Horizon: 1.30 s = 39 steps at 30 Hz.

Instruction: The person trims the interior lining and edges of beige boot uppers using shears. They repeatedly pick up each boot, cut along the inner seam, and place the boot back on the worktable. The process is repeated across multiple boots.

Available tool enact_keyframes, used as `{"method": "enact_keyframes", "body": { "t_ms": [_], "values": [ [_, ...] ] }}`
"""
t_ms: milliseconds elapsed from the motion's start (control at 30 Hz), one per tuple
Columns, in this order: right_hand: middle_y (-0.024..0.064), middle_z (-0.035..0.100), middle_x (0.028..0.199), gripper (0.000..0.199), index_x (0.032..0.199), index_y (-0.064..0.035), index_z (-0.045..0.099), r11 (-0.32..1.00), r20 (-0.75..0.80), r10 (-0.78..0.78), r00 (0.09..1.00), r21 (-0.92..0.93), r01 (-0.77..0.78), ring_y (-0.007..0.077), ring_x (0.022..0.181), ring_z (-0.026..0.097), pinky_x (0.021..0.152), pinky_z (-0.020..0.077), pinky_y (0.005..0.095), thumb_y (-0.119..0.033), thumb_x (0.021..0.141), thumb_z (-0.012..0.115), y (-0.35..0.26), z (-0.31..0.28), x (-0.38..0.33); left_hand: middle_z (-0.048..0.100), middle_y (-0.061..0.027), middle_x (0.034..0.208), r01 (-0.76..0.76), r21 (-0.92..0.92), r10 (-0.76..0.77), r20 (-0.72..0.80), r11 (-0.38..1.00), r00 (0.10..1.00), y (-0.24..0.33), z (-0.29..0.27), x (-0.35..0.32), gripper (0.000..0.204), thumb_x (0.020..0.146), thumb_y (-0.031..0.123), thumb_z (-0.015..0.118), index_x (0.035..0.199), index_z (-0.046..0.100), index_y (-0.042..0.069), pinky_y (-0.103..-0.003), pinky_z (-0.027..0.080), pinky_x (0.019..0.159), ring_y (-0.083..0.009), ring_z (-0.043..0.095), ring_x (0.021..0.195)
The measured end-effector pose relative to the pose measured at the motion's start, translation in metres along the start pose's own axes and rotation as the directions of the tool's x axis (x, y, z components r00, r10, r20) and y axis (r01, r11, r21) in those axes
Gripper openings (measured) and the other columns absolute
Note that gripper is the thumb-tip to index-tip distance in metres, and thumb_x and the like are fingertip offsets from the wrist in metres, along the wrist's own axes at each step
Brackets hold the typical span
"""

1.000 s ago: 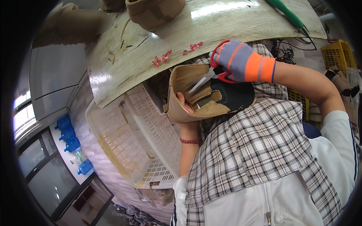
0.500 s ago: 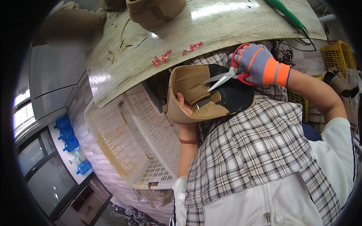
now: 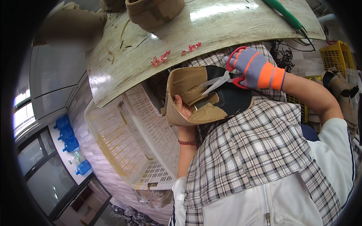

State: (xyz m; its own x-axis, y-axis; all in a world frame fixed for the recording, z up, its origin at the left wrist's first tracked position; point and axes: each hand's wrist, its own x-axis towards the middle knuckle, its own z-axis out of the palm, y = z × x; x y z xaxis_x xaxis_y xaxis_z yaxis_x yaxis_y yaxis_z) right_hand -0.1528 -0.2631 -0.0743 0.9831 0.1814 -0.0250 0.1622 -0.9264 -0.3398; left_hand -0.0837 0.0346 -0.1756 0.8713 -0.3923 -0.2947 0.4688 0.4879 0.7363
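A tan shoe upper [image 3: 188, 81] with a mesh lining and a black part lies tilted above my lap, its inside facing up. My left hand [image 3: 182, 107] grips its lower left wall, fingers inside and the rest of the hand below it. In my right hand [image 3: 255, 68], which wears a grey and orange glove, are red-handled scissors [image 3: 223, 78]. Their blades are partly apart and point leftward into the upper's inside, over the mesh and black lining. Whether the blades touch the material, I cannot tell.
A wood-patterned table [image 3: 211, 28] spans the top, holding another tan upper [image 3: 154, 13] and a green-handled tool [image 3: 283, 14]. On the left stands a white plastic crate [image 3: 126, 141]. Yellow baskets [image 3: 336, 56] and more tan pieces [image 3: 341, 92] are at the right.
My right hand and the scissors have moved left and slightly down, farther over the upper's inside, and the blades have come closer together. The upper has shifted a little left.
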Motion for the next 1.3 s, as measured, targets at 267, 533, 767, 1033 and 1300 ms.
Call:
{"method": "enact_keyframes", "body": {
  "t_ms": [267, 533, 767, 1033, 1300],
  "values": [
    [0.0108, 0.07, 0.095, 0.033, 0.096, -0.0066, 0.064, 0.99, 0.008, 0.135, 0.991, -0.047, -0.135, 0.0309, 0.088, 0.068, 0.074, 0.0538, 0.0414, -0.018, 0.07, 0.081, 0.03, 0.0, -0.008, 0.054, -0.0105, 0.14, -0.042, -0.039, 0.041, -0.019, 0.998, 0.999, 0.013, 0.012, -0.003, 0.055, 0.1, 0.037, 0.059, 0.143, 0.045, 0.005, -0.044, 0.046, 0.106, -0.0257, 0.054, 0.124],
    [0.0122, 0.068, 0.088, 0.031, 0.1, -0.0075, 0.068, 0.982, -0.028, 0.019, 0.999, 0.188, -0.013, 0.0342, 0.085, 0.066, 0.077, 0.0531, 0.0417, -0.025, 0.076, 0.078, -0.012, -0.009, -0.016, 0.066, -0.0043, 0.108, 0.111, 0.067, -0.113, 0.027, 0.992, 0.993, 0.025, -0.054, -0.012, 0.029, 0.097, 0.022, 0.066, 0.119, 0.057, 0.005, -0.029, 0.051, 0.078, -0.0162, 0.062, 0.101],
    [0.0128, 0.069, 0.089, 0.034, 0.104, -0.007, 0.07, 0.991, 0.252, -0.02, 0.967, 0.134, -0.014, 0.0332, 0.086, 0.067, 0.075, 0.0539, 0.0415, -0.029, 0.079, 0.075, -0.017, -0.004, -0.016, 0.068, -0.0047, 0.089, 0.618, 0.154, -0.62, -0.037, 0.771, 0.783, 0.064, -0.044, -0.035, 0.022, 0.079, -0.001, 0.077, 0.095, 0.063, 0.004, -0.024, 0.054, 0.065, -0.0142, 0.065, 0.076],
    [0.0112, 0.07, 0.086, 0.035, 0.103, -0.0067, 0.07, 1.0, 0.468, -0.023, 0.883, 0.011, 0.021, 0.0305, 0.081, 0.069, 0.071, 0.0558, 0.0392, -0.028, 0.076, 0.076, -0.036, 0.005, 0.001, 0.068, -0.0035, 0.084, 0.493, 0.228, -0.494, -0.059, 0.839, 0.868, 0.056, -0.038, -0.049, 0.031, 0.075, -0.004, 0.081, 0.101, 0.064, 0.002, -0.025, 0.055, 0.07, -0.0124, 0.066, 0.077],
    [0.0092, 0.071, 0.088, 0.032, 0.101, -0.0087, 0.072, 0.999, 0.367, -0.003, 0.93, 0.052, -0.017, 0.028, 0.085, 0.069, 0.075, 0.0556, 0.0365, -0.03, 0.078, 0.078, -0.041, -0.006, 0.0, 0.072, -0.0117, 0.1, 0.49, 0.197, -0.498, -0.008, 0.849, 0.867, 0.052, -0.052, -0.054, 0.031, 0.082, -0.005, 0.072, 0.111, 0.062, -0.003, -0.028, 0.057, 0.081, -0.0179, 0.07, 0.087]
  ]
}}
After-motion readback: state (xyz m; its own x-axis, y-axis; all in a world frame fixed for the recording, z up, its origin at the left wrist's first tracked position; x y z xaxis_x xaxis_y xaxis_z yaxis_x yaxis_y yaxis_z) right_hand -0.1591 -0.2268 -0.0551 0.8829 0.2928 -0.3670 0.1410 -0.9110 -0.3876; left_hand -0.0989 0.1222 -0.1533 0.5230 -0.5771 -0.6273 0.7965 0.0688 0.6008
